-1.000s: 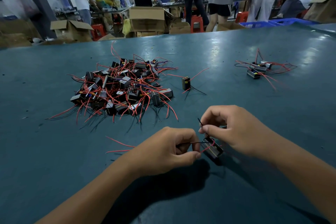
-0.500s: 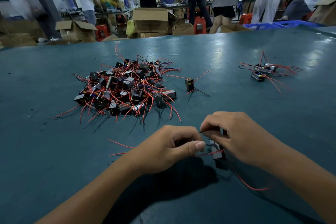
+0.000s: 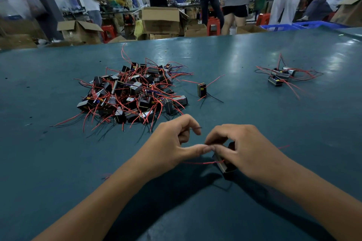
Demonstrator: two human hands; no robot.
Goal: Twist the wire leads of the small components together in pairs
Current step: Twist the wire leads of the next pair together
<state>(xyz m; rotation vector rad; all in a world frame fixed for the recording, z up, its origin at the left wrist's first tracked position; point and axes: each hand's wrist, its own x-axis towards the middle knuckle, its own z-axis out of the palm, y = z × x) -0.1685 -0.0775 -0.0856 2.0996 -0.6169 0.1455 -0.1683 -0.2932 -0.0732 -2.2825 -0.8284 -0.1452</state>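
I'm mid-twist on one component (image 3: 225, 164) low over the worktop (image 3: 254, 55), my left hand (image 3: 172, 145) pinching a black lead (image 3: 193, 128), my right hand (image 3: 242, 150) pinching its mate; next, I judge, roll them tighter.

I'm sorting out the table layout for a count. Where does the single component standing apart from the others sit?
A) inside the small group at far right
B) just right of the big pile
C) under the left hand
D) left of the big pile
B: the lone component stands by itself on the table, just right of the big pile and well left of the small group.
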